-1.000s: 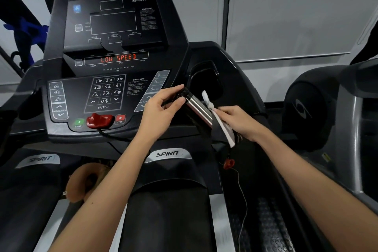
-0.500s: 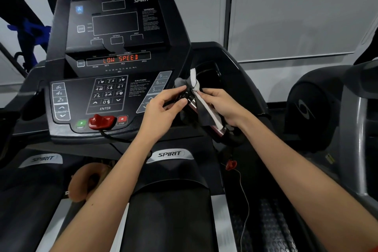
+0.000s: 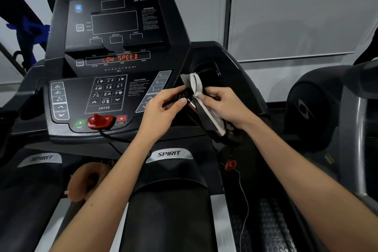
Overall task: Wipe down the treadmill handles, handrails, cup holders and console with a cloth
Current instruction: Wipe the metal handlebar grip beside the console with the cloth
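My L hand pinches the handle top end, just right of the console; R hand clenches the cloth round it. Best twist w/ firm pressure, full length.

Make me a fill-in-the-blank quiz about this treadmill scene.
1. The display reads LOW ____.
2. The right hand holds a ____ on the handle, whose end the left hand pinches.
3. The red key sits between START and ____.
Missing words: SPEED; cloth; STOP.
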